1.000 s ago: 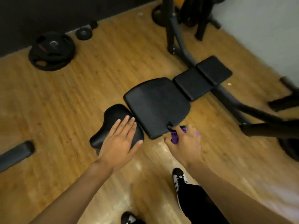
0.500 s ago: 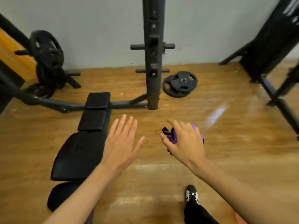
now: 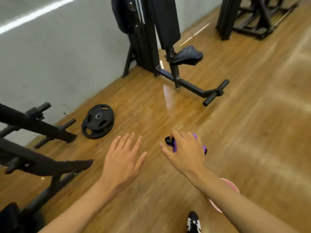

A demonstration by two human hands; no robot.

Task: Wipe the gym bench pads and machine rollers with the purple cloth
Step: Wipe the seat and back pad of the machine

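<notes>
Left hand [image 3: 122, 158] spread flat, holding nothing, right hand [image 3: 184, 153] curled round bunched purple cloth [image 3: 196, 140]

The purple cloth [image 3: 204, 148] is lying bunched in the right hand [image 3: 185, 153]. A dark seat pad [image 3: 186, 53] is standing well beyond.

Warm brown wooden floor [image 3: 252, 132] spreads glossy under the left hand [image 3: 124, 158] and right hand [image 3: 185, 152], meeting a plain grey wall [image 3: 58, 56] well to their left. A bright streak of light [image 3: 33, 14] crosses the wall high up, and a pale glare [image 3: 170, 96] lies on the boards beyond the right hand. Black weight plates [image 3: 98, 121] lie flat beyond the left hand, near the wall. Black rack bars [image 3: 33, 125] stand left of that hand. Far ahead, a black machine [image 3: 166, 22] with a dark seat [image 3: 186, 55] stands by the wall.
</notes>
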